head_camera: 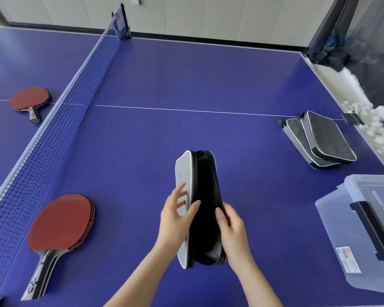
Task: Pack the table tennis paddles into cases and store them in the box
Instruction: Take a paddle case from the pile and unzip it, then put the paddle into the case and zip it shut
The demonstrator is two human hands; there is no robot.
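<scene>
I hold a grey and black paddle case (203, 185) on edge above the table, unzipped and spread apart, its black inside showing. My left hand (177, 220) grips the grey left flap and my right hand (233, 231) grips the right flap. A stack of red paddles (60, 224) lies near left, handles toward me. Another red paddle (29, 99) lies beyond the net at far left. Two more cases (321, 138) lie overlapped at the right. A clear plastic box (364, 220) with a black latch stands at the near right edge.
The blue table (186, 80) is crossed by a net (60, 116) running from near left to the far middle. Many white balls (377, 129) fill a catch tray off the right edge, under a dark mesh screen (341, 29).
</scene>
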